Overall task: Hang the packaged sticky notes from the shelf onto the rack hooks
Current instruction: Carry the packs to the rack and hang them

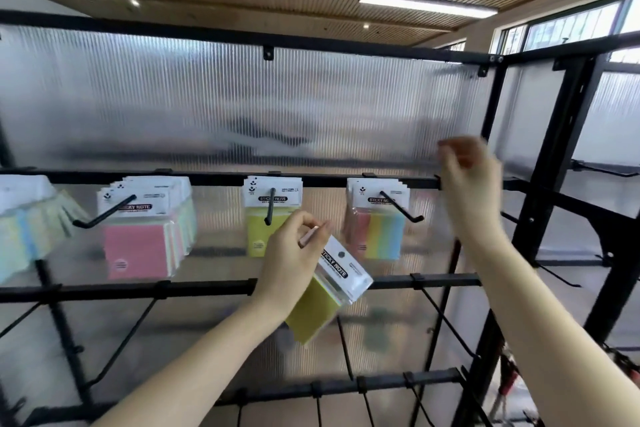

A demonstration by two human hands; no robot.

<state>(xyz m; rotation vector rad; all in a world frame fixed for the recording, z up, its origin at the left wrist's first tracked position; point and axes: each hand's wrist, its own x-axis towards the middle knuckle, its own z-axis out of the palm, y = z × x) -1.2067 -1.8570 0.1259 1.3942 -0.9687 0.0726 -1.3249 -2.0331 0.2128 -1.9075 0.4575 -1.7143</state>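
Head view. My left hand pinches a yellow sticky-note pack by its header card, tilted, just below the middle hook, which already carries a pack. I judge the hanging step is in hand; next, the card's hole must meet a hook tip. My right hand, blurred, is raised by the upper rail; whether it holds anything I cannot tell. The supply shelf lies out of view.

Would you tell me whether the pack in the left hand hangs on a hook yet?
Not yet: the left hand holds the yellow pack tilted, below the hook.
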